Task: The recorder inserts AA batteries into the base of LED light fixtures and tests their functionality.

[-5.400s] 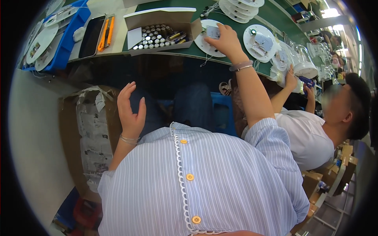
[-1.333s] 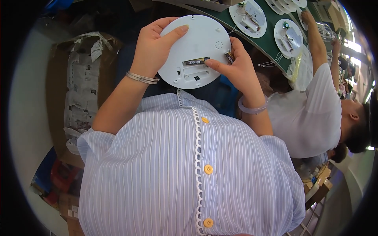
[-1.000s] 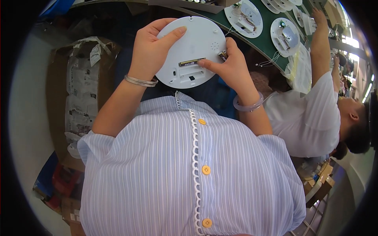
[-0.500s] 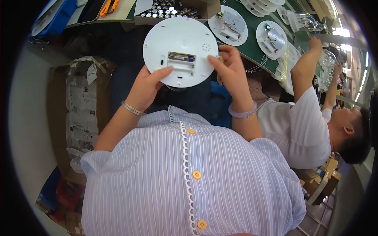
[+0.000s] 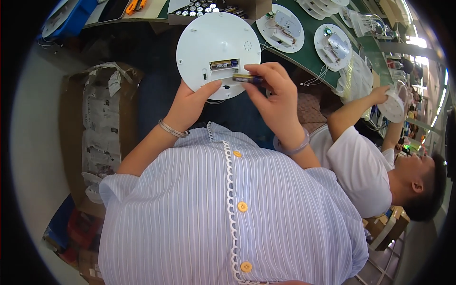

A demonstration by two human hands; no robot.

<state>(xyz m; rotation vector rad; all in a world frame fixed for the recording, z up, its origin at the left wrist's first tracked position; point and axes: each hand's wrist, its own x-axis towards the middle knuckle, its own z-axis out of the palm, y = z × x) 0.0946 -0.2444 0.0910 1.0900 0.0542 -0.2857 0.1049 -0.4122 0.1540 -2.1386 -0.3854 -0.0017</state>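
My left hand (image 5: 194,102) grips a round white plastic base (image 5: 204,42) by its lower left rim, thumb on top beside the battery compartment. One battery (image 5: 223,64) lies in the upper slot of that compartment; the slot below shows bare. Between the thumb and fingers of my right hand (image 5: 275,95) is a second battery (image 5: 247,78), dark with a gold end. Its tip is over the right side of the lower slot. Whether it touches the base I cannot tell.
On the green table (image 5: 304,59) sit round white discs with circuit parts (image 5: 332,47). A box of batteries (image 5: 202,8) stands beyond the base. An orange cutter (image 5: 136,5) lies at the far left. To the right, a co-worker (image 5: 354,161) holds a white disc.
My right hand has let go of the base's right rim and now holds a battery over the compartment. The co-worker's hands have come lower, with a white disc in them.
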